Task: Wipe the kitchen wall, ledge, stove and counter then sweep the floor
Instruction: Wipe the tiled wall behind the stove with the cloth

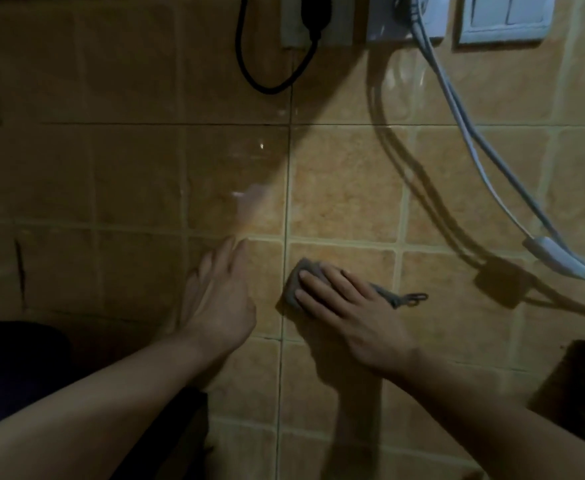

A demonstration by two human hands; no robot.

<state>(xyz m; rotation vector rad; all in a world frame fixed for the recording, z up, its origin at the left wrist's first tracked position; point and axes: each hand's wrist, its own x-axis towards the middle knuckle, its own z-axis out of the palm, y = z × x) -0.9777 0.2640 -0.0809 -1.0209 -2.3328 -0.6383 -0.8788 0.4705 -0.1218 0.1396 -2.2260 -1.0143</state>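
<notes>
1. Two hands are seen at the tiled wall (346, 188), and the wall-wiping step is judged to be the one in hand.
2. A grey cloth (296, 284) is pressed flat against a tile by the right hand (350, 310), fingers laid straight over it rather than curled round it; the cloth lies just right of the vertical grout line, low in the scene.
3. The left hand (220, 299) is held just left of that line, fingers relaxed and holding nothing (somewhat blurred, so whether the tile is touched cannot be told).
4. A small loop on the cloth is seen trailing out to the right of the hand.
5. Far above, a black cable (249, 72) hangs from a socket, and white cables (471, 147) run down to the right from another, with a light switch (505, 17) beside it.
6. Next, the tiles to the right are likely to be wiped; care is called for there, since a damp cloth near cables and sockets could be risky.
7. Ledge, stove, counter and floor are not shown.
</notes>
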